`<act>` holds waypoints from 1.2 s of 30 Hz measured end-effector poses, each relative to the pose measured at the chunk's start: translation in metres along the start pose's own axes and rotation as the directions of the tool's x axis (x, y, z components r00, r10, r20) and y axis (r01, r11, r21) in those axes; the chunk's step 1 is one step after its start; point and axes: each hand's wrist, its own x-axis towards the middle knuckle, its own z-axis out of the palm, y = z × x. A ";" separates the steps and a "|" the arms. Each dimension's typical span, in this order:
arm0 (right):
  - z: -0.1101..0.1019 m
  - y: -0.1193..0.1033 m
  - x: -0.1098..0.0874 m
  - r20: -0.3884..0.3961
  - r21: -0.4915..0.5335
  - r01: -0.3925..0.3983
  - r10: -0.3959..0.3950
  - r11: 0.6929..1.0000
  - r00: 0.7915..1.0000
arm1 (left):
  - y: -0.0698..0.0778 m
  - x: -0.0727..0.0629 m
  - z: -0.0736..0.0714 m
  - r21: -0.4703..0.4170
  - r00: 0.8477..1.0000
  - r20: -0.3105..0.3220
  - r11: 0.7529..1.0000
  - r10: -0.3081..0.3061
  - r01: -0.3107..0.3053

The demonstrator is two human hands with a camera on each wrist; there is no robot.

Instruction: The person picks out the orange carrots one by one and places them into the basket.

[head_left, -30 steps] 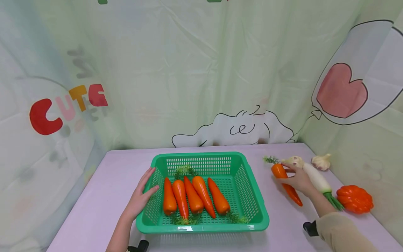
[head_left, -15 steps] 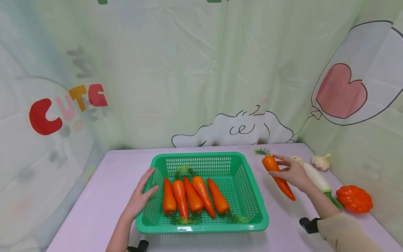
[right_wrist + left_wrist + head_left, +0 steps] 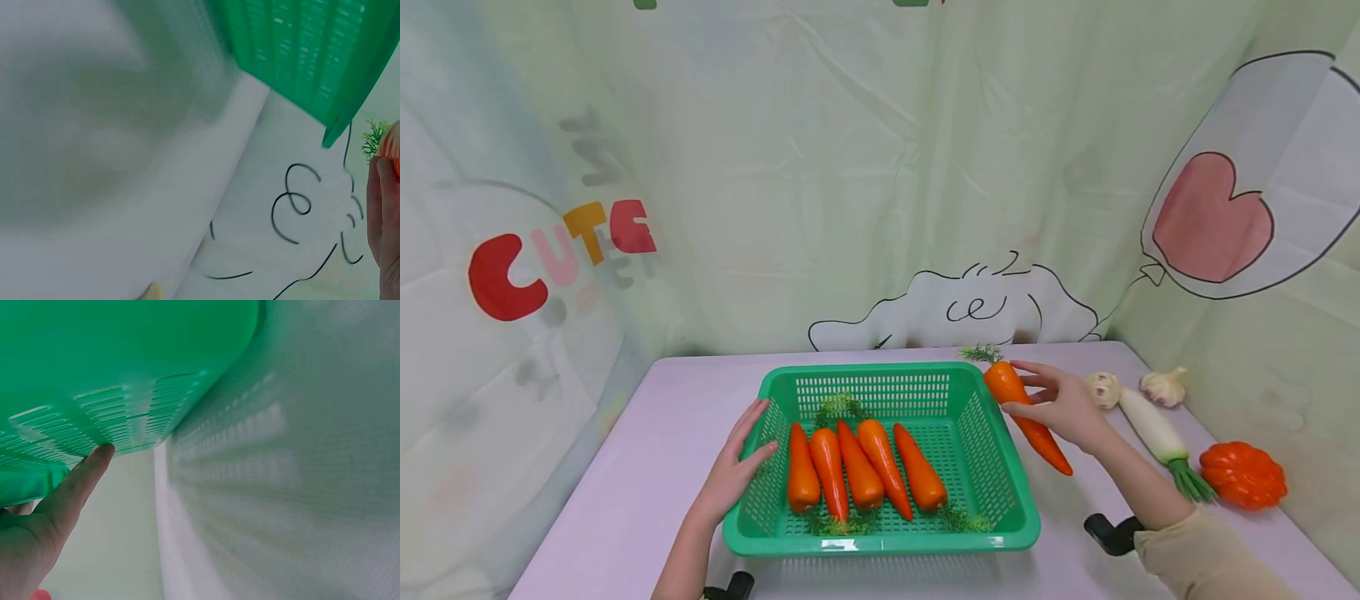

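My right hand (image 3: 1060, 404) holds an orange carrot (image 3: 1037, 429) with a leafy green top, pinched between thumb and fingers. The carrot is raised just beyond the right rim of a green plastic basket (image 3: 880, 546). In the right wrist view, fingertips (image 3: 375, 200) touch the carrot's thick end at the edge. My left hand (image 3: 730, 467) holds the basket's left side, thumb over the rim. A nearly straight finger (image 3: 81, 481) presses the slotted outer wall in the left wrist view. Several carrots (image 3: 917, 467) lie side by side inside the basket.
On the table's right lie a white radish (image 3: 1153, 425) with green stems, two garlic bulbs (image 3: 1163, 387) and a ribbed red-orange pumpkin-like vegetable (image 3: 1243, 475). A printed curtain (image 3: 850, 208) stands behind the pale table (image 3: 692, 400).
My right hand has lifted the carrot from the table and carried it left, to the basket's right rim. The left hand and basket stay where they were.
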 end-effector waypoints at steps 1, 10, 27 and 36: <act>0.002 -0.003 0.000 0.004 0.003 0.007 -0.007 1.000 1.000 | 0.000 0.000 0.000 0.000 1.000 0.000 1.000 -0.001 0.001; 0.020 -0.018 0.004 0.043 0.053 0.069 -0.071 0.996 0.997 | -0.001 0.001 -0.001 0.009 1.000 0.001 1.000 0.002 -0.002; 0.066 -0.021 0.014 0.119 0.096 0.091 -0.102 0.991 0.988 | 0.000 0.000 0.000 0.001 1.000 -0.001 1.000 -0.001 0.001; 0.087 -0.020 0.020 0.155 0.051 0.087 -0.094 0.995 0.983 | 0.000 0.000 0.000 -0.002 1.000 0.000 1.000 -0.003 0.003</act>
